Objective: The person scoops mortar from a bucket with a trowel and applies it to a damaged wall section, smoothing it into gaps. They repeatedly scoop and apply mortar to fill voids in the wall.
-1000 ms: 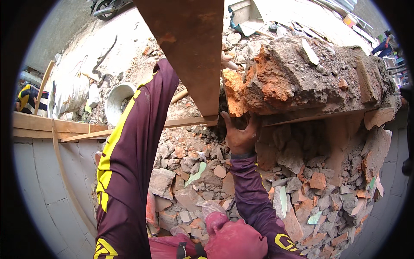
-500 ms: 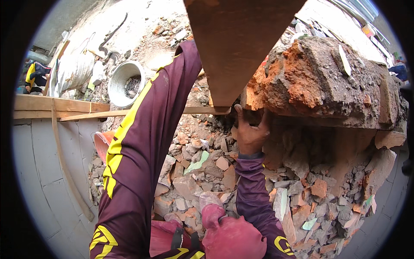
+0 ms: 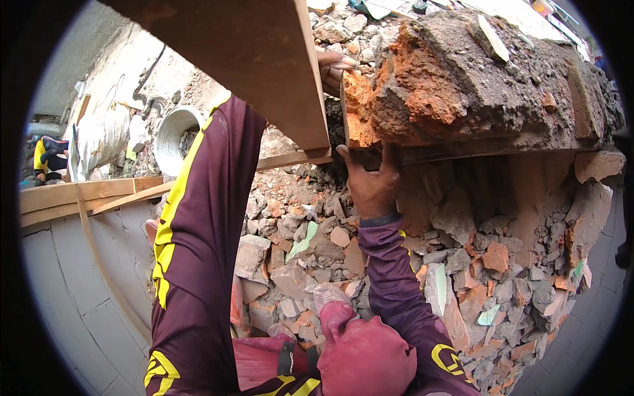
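My left hand (image 3: 335, 69) shows only as fingers past the edge of a wide wooden board (image 3: 264, 72). They lie close to the upper left edge of a flat orange piece (image 3: 359, 112), brick or wood I cannot tell, at the broken end of a thick masonry block (image 3: 482, 92). The board hides the rest of that hand. From below, my right hand (image 3: 373, 188) reaches up, thumb and a finger spread to either side of the orange piece's lower edge. A dark gap shows between them.
Broken brick and concrete rubble (image 3: 304, 264) covers the ground below. Wooden battens (image 3: 99, 191) run along the left, above grey paving (image 3: 72, 277). A whitish bucket (image 3: 173, 142) stands beyond my left arm. Another person's yellow and dark clothing (image 3: 49, 155) shows far left.
The fingers of my left hand have come into sight beside the orange piece. The near board now slants further left. My right hand keeps its place under the block's end as the view shifts.
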